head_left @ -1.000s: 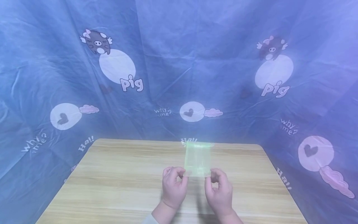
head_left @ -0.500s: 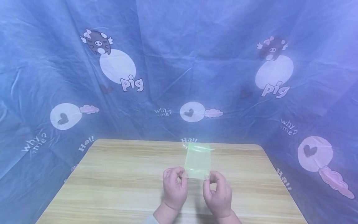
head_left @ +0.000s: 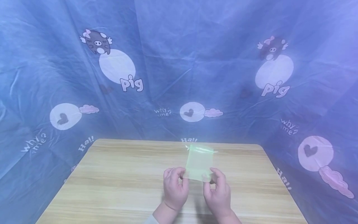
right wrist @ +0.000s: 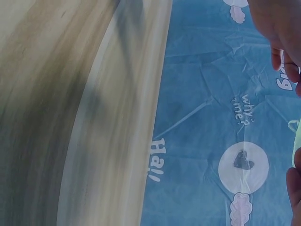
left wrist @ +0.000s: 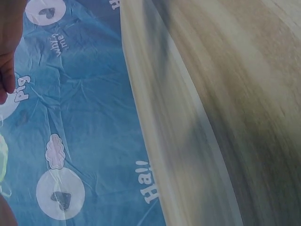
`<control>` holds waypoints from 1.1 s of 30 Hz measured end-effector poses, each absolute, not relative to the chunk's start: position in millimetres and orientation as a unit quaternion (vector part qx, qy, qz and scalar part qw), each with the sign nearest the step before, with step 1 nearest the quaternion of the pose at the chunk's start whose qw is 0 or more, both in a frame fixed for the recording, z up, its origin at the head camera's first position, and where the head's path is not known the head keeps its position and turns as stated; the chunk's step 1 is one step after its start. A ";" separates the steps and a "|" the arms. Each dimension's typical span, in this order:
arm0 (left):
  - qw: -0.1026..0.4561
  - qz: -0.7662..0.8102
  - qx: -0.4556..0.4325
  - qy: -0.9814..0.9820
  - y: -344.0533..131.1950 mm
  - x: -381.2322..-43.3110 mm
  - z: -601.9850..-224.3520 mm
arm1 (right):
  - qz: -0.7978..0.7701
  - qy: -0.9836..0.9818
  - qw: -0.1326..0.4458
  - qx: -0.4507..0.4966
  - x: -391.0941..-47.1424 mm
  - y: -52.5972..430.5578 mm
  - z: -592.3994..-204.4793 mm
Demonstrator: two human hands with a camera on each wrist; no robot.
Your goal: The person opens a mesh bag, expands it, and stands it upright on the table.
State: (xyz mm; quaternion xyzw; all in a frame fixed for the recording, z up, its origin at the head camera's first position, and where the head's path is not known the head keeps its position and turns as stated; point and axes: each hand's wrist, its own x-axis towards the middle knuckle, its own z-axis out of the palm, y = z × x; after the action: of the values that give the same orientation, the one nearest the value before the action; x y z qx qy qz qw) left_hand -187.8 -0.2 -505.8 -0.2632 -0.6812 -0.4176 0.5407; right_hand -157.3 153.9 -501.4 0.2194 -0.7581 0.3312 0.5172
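Note:
A small sheer pale-green drawstring pouch [head_left: 199,162] is held up above the table, with a shiny gathered band and cord ends at its far end. My left hand [head_left: 175,190] pinches its near left corner between thumb and fingers. At the near right corner, my right hand [head_left: 218,193] grips the edge, its thumb in front and fingers curled behind. Only a sliver of the pouch [left wrist: 3,157] shows at the left wrist view's edge. A cord loop and a strip of the pouch [right wrist: 297,143] appear at the right wrist view's edge. Its contents cannot be made out.
The light wood-grain table [head_left: 117,180] spreads beneath both hands. Blue printed cloth [head_left: 167,68] with pig figures and lettering hangs behind it and along both sides. Shadows of the arms fall on the tabletop.
The pouch has come slightly nearer and lower, and its far band now slopes down to the right. My right thumb and fingers have shifted a little at its corner; the left hand is nearly still.

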 end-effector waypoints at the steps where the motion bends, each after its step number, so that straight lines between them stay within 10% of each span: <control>1: 0.540 -0.417 -0.263 -0.682 -0.4 -187.9 -505.8 | 0.325 -0.758 0.523 0.217 -157.6 153.9 -501.2; 26: 0.504 -0.430 -0.272 -0.698 -7.9 -185.6 -509.0 | 0.323 -0.752 0.526 0.232 -167.4 176.6 -489.5; 33: 0.508 -0.433 -0.293 -0.685 -9.7 -185.1 -509.9 | 0.398 -0.829 0.370 0.134 -175.8 186.0 -447.7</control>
State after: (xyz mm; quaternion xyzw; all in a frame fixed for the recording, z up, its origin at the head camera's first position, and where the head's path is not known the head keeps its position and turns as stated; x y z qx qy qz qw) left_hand -185.1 -9.7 -509.9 -0.2931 -0.6847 -0.4328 0.5079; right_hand -175.8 186.0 -447.7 0.1343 -0.8287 0.3983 0.3696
